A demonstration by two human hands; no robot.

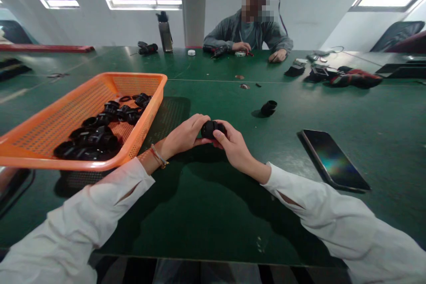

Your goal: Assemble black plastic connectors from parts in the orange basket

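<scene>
A black ridged plastic fitting (209, 129) is held a little above the green table (213, 204), between my two hands. My left hand (186, 135) grips it from the left, fingers over the top and thumb below. From the right, my right hand (234, 144) closes on the same piece with the thumb across its front. Both hands cover part of it. Beyond my right hand, another black tubular fitting (269, 108) lies on the table. To my left stands an orange perforated basket (140, 142) holding several black fittings (96, 140).
A phone (336, 159) lies to the right. Across the table a person (249, 31) sits with both hands on the tabletop near a dark power tool (215, 50). A bottle (164, 33) stands at the back; red and black items (353, 77) lie at the far right.
</scene>
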